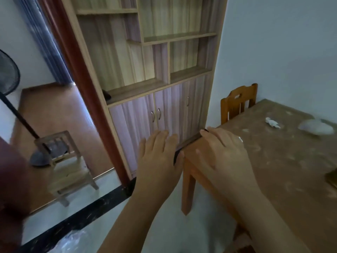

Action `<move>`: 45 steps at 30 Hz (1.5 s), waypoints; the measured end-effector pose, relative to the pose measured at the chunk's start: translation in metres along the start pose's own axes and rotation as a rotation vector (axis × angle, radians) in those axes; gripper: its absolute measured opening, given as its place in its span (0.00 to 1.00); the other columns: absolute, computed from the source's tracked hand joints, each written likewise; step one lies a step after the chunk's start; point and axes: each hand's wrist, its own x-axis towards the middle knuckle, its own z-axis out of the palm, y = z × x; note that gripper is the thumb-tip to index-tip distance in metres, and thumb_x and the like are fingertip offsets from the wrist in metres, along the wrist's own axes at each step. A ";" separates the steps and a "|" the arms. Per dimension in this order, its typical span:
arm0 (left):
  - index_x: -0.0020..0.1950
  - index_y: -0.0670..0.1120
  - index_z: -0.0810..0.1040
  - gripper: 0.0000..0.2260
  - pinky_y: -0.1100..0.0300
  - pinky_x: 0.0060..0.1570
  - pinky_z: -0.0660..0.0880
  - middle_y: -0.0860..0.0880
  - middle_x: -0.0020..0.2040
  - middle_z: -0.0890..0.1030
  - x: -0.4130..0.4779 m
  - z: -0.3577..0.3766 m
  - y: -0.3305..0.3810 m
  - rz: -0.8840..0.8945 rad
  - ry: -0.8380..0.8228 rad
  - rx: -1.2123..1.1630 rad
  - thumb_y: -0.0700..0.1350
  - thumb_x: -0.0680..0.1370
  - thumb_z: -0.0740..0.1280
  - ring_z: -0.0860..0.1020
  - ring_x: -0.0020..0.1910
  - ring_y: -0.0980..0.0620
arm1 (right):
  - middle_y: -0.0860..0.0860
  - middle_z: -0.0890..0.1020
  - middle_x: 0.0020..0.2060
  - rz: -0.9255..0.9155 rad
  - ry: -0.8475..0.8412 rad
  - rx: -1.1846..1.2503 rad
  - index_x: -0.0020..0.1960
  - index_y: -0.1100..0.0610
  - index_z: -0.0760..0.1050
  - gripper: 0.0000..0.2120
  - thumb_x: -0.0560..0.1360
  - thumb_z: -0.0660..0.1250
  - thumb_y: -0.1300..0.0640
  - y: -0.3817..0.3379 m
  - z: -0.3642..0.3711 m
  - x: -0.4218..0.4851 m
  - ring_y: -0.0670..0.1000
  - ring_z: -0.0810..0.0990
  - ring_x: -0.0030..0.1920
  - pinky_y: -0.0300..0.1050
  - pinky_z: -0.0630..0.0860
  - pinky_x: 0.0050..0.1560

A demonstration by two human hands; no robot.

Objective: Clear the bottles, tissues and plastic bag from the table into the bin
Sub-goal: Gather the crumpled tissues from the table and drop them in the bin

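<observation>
A crumpled white paper tissue (272, 122) lies far back on the brown wooden bench (282, 170), near a pale rounded plastic bag (316, 127). The right hand (222, 152) is over the bench's near corner, its fingers (215, 136) relaxed, apart and empty. Just beside it, off the bench, the left hand (158, 159) has straight, slightly spread fingers.

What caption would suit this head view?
Left hand and right hand at the table corner; tissue and plastic bag lie beyond.

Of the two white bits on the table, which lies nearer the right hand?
The small crumpled tissue: it lies closer to the right hand than the larger, rounded white heap, which sits farther right on the table.
</observation>
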 end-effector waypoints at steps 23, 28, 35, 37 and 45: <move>0.62 0.42 0.74 0.21 0.37 0.59 0.69 0.41 0.61 0.76 0.196 0.238 0.030 0.380 -0.353 -0.388 0.50 0.74 0.56 0.71 0.64 0.41 | 0.59 0.80 0.52 0.534 -0.027 -0.379 0.56 0.61 0.77 0.19 0.69 0.61 0.53 0.186 0.065 0.067 0.62 0.78 0.52 0.61 0.74 0.51; 0.62 0.43 0.74 0.21 0.43 0.62 0.64 0.41 0.62 0.76 0.223 0.295 0.017 0.489 -0.409 -0.477 0.51 0.74 0.56 0.70 0.65 0.41 | 0.58 0.80 0.52 0.686 -0.025 -0.446 0.57 0.61 0.76 0.20 0.70 0.60 0.51 0.204 0.093 0.083 0.59 0.78 0.52 0.57 0.74 0.51; 0.61 0.42 0.75 0.19 0.43 0.61 0.64 0.41 0.62 0.76 0.249 0.366 0.016 0.668 -0.530 -0.559 0.49 0.73 0.61 0.71 0.64 0.40 | 0.57 0.79 0.55 0.974 -0.068 -0.509 0.59 0.59 0.75 0.19 0.70 0.69 0.55 0.221 0.136 0.068 0.60 0.77 0.54 0.59 0.74 0.52; 0.61 0.43 0.74 0.19 0.41 0.61 0.67 0.41 0.62 0.76 0.246 0.384 0.020 0.702 -0.594 -0.591 0.50 0.73 0.60 0.70 0.65 0.40 | 0.57 0.79 0.54 1.047 -0.070 -0.518 0.59 0.59 0.75 0.20 0.69 0.71 0.56 0.221 0.143 0.057 0.60 0.77 0.54 0.59 0.74 0.52; 0.61 0.40 0.73 0.22 0.41 0.56 0.71 0.37 0.62 0.75 0.223 0.445 0.041 0.842 -0.662 -0.603 0.42 0.69 0.72 0.73 0.61 0.36 | 0.55 0.79 0.55 1.303 -0.060 -0.476 0.59 0.58 0.76 0.19 0.69 0.66 0.54 0.228 0.168 -0.006 0.58 0.76 0.55 0.53 0.72 0.52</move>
